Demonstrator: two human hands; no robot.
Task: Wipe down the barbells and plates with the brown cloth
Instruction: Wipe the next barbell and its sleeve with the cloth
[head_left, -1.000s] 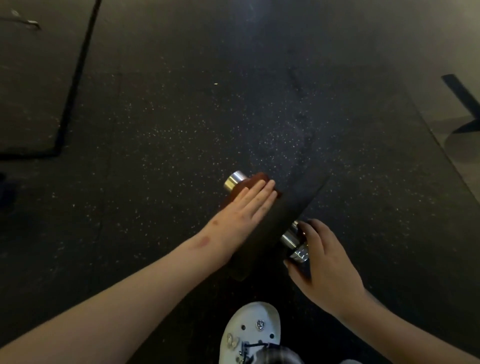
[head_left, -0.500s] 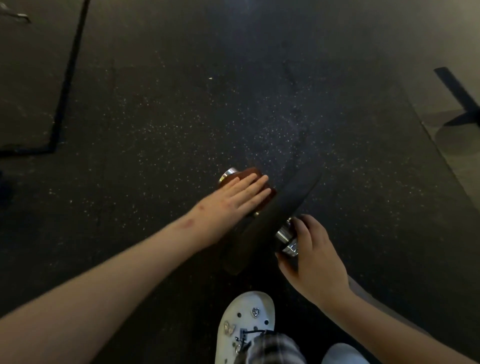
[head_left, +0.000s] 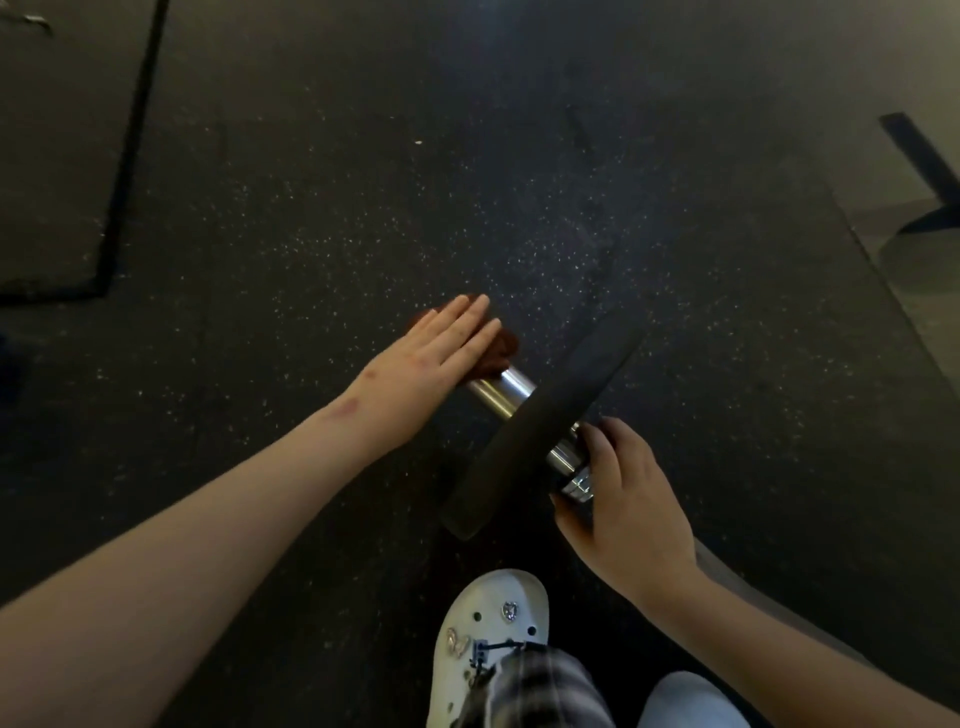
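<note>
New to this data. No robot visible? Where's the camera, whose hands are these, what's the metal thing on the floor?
There is no robot here. A person does the job with bare hands and wears one wide-angle camera on the head, looking forward and down. All the pictures come from that one view, so the arms reaching in from the bottom are the wearer's own.

The metal thing is a barbell lying on a dark speckled rubber floor, with a black plate on it, seen almost edge-on.

The left hand lies flat, fingers straight, pressing a brown cloth onto the far end of the bar's steel sleeve. The right hand curls round the bar on the near side of the plate.

At the bottom is the wearer's white shoe.
</note>
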